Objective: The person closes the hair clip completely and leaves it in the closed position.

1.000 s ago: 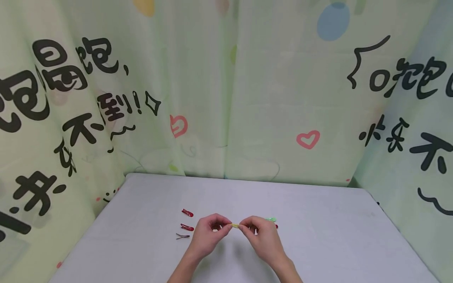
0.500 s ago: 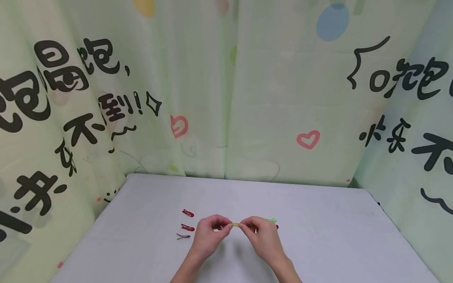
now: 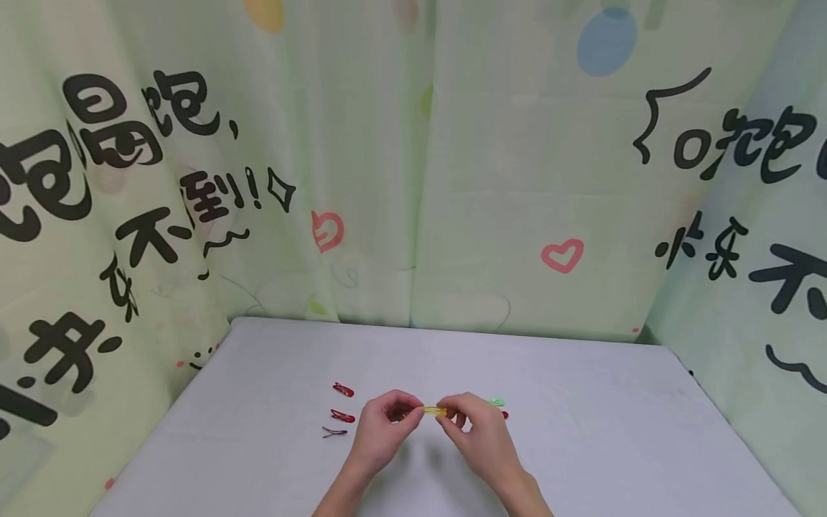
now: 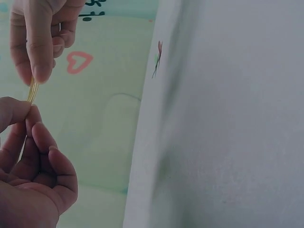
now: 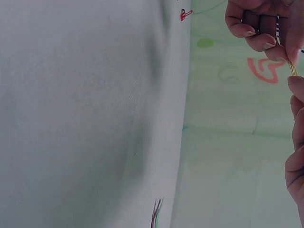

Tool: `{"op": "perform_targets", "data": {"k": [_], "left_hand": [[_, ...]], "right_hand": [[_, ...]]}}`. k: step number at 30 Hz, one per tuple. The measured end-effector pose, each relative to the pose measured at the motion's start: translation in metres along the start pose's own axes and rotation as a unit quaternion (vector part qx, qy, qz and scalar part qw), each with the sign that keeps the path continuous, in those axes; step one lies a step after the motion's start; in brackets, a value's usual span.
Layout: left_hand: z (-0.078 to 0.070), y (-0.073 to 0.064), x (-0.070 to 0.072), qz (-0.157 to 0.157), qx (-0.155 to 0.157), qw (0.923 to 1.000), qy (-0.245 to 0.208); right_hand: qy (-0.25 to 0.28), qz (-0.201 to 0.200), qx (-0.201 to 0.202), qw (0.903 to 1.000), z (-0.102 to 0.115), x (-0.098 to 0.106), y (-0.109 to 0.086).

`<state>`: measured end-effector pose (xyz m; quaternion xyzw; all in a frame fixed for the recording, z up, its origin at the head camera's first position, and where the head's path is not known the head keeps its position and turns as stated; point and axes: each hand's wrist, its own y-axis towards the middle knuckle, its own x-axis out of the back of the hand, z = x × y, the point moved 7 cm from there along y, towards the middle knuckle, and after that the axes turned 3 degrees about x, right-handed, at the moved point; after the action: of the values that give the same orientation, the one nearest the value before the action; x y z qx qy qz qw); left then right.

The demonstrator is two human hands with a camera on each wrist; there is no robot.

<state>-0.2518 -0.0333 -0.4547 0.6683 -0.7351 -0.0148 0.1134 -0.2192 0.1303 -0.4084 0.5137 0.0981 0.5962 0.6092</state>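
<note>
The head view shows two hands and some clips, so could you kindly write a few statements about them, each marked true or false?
1. Two red clips lie on the table left of the left hand. True.
2. The right hand rests on the table. False: it holds a yellow clip.
3. The left hand pinches the yellow clip too. True.
4. Every clip on the table lies left of the hands. False: a green clip shows just past the right hand.

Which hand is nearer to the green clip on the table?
Right. In the head view, the green clip shows just past the outer side of the right hand; the left hand is farther off, beyond the right hand's inner side.
</note>
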Motion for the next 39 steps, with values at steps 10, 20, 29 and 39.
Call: {"op": "perform_targets", "data": {"k": [10,20,29,39], "left_hand": [[-0.001,0.0,0.0,0.013,-0.015,0.9996,0.021],[0.001,0.001,0.014,0.019,-0.045,0.995,0.087],[0.013,0.001,0.045,0.002,-0.034,0.9913,0.127],[0.024,0.0,0.084,-0.012,-0.003,0.9904,0.137]], "right_hand": [[-0.066,-0.019,0.038,0.9969,-0.003,0.005,-0.002],[-0.062,0.0,0.01,0.9981,-0.019,0.013,-0.003],[-0.049,0.018,-0.033,0.9981,-0.038,0.023,-0.009],[-0.078,0.038,-0.089,0.9922,-0.061,0.037,-0.014]]}}
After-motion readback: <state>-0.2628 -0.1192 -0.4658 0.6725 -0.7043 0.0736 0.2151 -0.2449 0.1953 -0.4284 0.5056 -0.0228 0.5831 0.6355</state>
